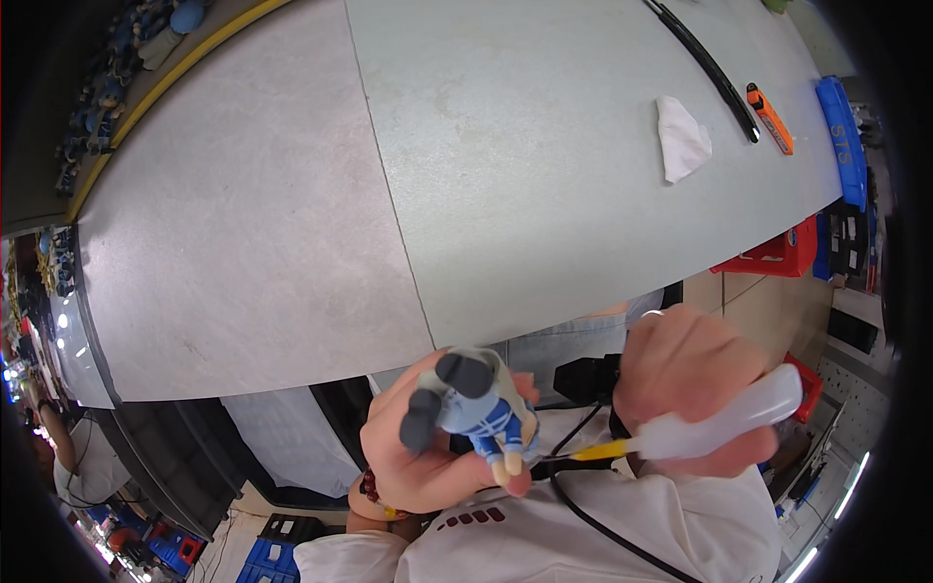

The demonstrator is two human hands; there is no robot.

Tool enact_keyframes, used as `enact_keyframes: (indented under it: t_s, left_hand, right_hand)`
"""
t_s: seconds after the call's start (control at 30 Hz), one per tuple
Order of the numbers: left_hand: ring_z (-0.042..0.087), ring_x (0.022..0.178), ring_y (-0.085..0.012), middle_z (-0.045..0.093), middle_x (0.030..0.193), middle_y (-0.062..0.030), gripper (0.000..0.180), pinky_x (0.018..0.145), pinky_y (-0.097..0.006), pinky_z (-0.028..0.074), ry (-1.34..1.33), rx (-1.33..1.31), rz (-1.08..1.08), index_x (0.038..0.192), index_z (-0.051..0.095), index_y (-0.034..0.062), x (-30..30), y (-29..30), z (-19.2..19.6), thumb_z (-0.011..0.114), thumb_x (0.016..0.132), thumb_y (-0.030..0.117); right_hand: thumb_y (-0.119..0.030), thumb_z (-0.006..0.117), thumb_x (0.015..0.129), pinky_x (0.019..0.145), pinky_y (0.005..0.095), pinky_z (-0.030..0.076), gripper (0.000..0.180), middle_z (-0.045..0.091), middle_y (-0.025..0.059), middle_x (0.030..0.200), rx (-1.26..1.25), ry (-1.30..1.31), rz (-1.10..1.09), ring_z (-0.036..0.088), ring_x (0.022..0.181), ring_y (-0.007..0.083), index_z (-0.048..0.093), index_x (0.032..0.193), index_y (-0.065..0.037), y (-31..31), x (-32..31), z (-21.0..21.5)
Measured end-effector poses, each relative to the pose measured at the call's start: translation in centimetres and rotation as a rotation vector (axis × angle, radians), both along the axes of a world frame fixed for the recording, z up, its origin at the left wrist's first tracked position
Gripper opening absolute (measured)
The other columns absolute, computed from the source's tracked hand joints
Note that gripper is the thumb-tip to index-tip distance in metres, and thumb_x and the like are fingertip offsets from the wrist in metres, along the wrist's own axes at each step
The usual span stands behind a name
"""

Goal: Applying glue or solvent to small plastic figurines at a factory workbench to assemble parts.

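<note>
My left hand point(408, 466) is closed round a small figurine point(486, 413) in front of my chest. The figurine is tilted, with dark grey feet toward the table, blue patterned clothes and pale little hands. In my right hand point(685, 379), fingers wrapped, is a translucent white squeeze bottle point(729, 418) with a yellow nozzle point(603, 450). Its thin tip points left and ends close beside the figurine; whether they touch I cannot tell. My left fingers partly hide the figurine's body and head.
Beyond my hands lies a grey table point(262, 223) with a seam. On its right are a crumpled white cloth point(682, 141), a black rod-like tool point(714, 73) and an orange box cutter point(771, 119). A yellow-edged shelf point(170, 83) holds several figurines. Red crates point(777, 253) stand right.
</note>
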State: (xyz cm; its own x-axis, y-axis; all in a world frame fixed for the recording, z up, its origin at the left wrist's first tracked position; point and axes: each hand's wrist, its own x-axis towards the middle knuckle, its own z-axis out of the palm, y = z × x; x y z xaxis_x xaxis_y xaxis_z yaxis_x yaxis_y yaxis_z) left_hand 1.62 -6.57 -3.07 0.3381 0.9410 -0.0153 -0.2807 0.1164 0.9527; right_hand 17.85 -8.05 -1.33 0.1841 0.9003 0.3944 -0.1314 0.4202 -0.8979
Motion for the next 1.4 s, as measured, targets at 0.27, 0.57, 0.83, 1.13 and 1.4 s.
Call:
enact_keyframes:
  t_s: [0.27, 0.57, 0.83, 1.13, 1.4]
  left_hand:
    - [0.056, 0.056, -0.0206, 0.054, 0.064, -0.0176, 0.047, 0.05, -0.03, 0.049, -0.162, -0.287, 0.05, 0.08, 0.051, -0.0085, 0.7, 0.3, 1.7, 0.066, 0.066, 0.033]
    - [0.057, 0.075, -0.0246, 0.055, 0.084, -0.019, 0.03, 0.064, -0.03, 0.046, -0.013, 0.177, -0.194, 0.087, 0.051, -0.0038, -2.3, 1.7, 1.1, 0.067, 0.063, 0.007]
    - [0.056, 0.072, -0.0231, 0.056, 0.085, -0.017, 0.031, 0.062, -0.028, 0.046, 0.021, 0.324, -0.156, 0.088, 0.053, -0.0058, -2.6, 1.9, 0.9, 0.065, 0.061, 0.005]
    - [0.052, 0.066, -0.0183, 0.053, 0.077, -0.0115, 0.031, 0.062, -0.025, 0.042, -0.243, 0.08, -0.351, 0.082, 0.055, -0.0035, -5.6, 1.7, 0.4, 0.067, 0.055, 0.007]
    - [0.045, 0.084, -0.0245, 0.046, 0.084, -0.0079, 0.041, 0.074, -0.041, 0.04, -0.566, -0.457, 0.327, 0.08, 0.043, 0.0075, -12.7, -1.4, -4.4, 0.043, 0.078, 0.048]
  right_hand:
    - [-0.047, 0.042, 0.079, 0.043, 0.0201, 0.031, 0.043, 0.043, 0.0055, 0.066, 0.192, 0.275, -0.118, 0.041, 0.055, 0.0122, 0.049, 0.093, -0.007, 0.7, 1.9, 0.0]
    - [-0.034, 0.045, 0.08, 0.048, 0.0226, 0.024, 0.036, 0.035, 0.0015, 0.064, 0.165, 0.297, -0.247, 0.03, 0.057, 0.0107, 0.05, 0.095, -0.002, 1.7, 3.5, 0.4]
    - [-0.032, 0.044, 0.08, 0.047, 0.0222, 0.023, 0.034, 0.034, 0.0017, 0.061, 0.146, 0.355, -0.23, 0.029, 0.057, 0.0102, 0.052, 0.093, -0.001, 2.1, 3.9, 0.4]
    - [-0.033, 0.052, 0.073, 0.05, 0.0257, 0.025, 0.031, 0.04, 0.0016, 0.066, 0.052, 0.533, -0.263, 0.033, 0.061, 0.0145, 0.048, 0.085, -0.005, 1.8, 3.5, 0.3]
    - [-0.027, 0.053, 0.073, 0.056, 0.026, 0.027, 0.035, 0.038, 0.0053, 0.072, 0.08, 0.483, -0.114, 0.033, 0.066, 0.0155, 0.046, 0.089, 0.004, 1.0, 5.6, -0.4]
